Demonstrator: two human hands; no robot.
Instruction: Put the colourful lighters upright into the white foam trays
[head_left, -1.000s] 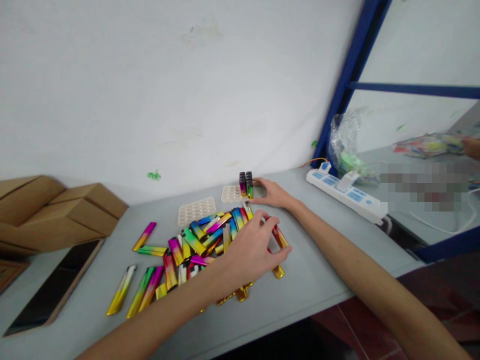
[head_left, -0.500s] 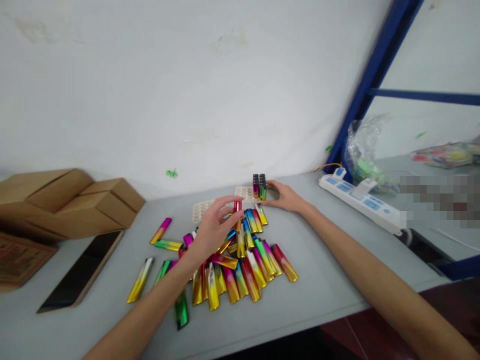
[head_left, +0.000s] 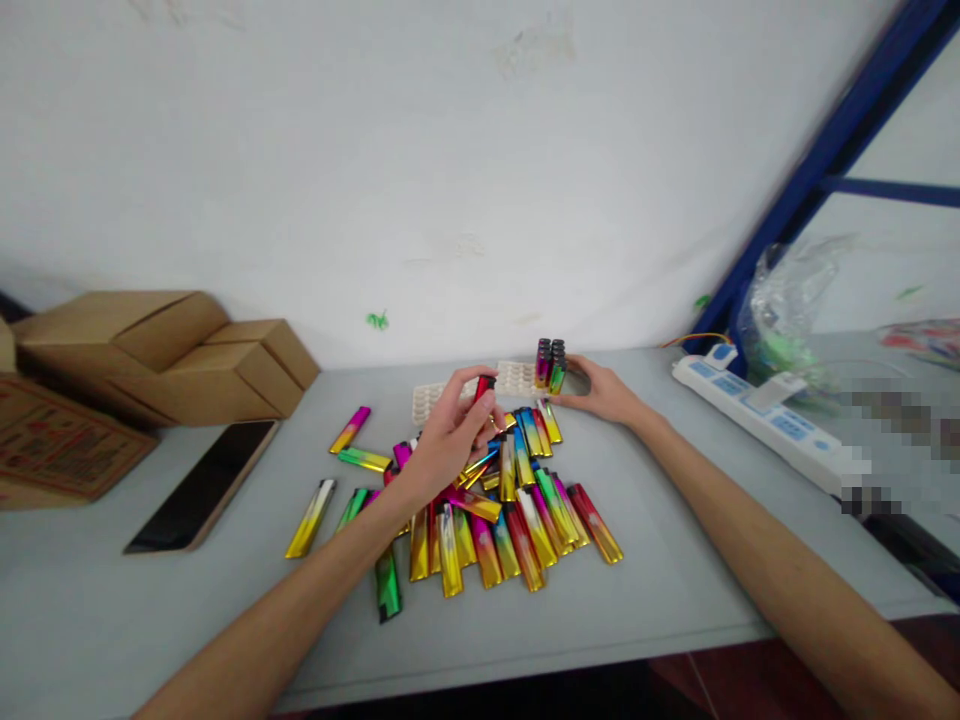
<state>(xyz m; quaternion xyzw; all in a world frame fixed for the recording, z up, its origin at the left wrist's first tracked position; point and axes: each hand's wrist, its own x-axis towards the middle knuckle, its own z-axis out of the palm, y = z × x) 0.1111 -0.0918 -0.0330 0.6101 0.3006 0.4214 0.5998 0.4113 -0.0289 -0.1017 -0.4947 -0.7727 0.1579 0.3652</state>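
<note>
A heap of shiny multicoloured lighters (head_left: 495,500) lies on the grey table (head_left: 675,590). My left hand (head_left: 450,435) hovers above the heap and grips one red lighter (head_left: 484,387) upright between its fingers. Behind it sit two white cell trays (head_left: 427,400), and a few lighters stand upright in the right tray (head_left: 551,365). My right hand (head_left: 604,390) rests on the table against that tray's right side, next to the standing lighters.
Cardboard boxes (head_left: 165,355) are stacked at the left by the wall. A dark phone (head_left: 206,485) lies on the table near them. A white power strip (head_left: 765,425) and a plastic bag (head_left: 787,320) sit at the right by a blue frame (head_left: 825,160).
My left hand picked a red lighter out of the heap and lifted it up and back toward the trays. My right hand stayed by the tray. The view shifted left.
</note>
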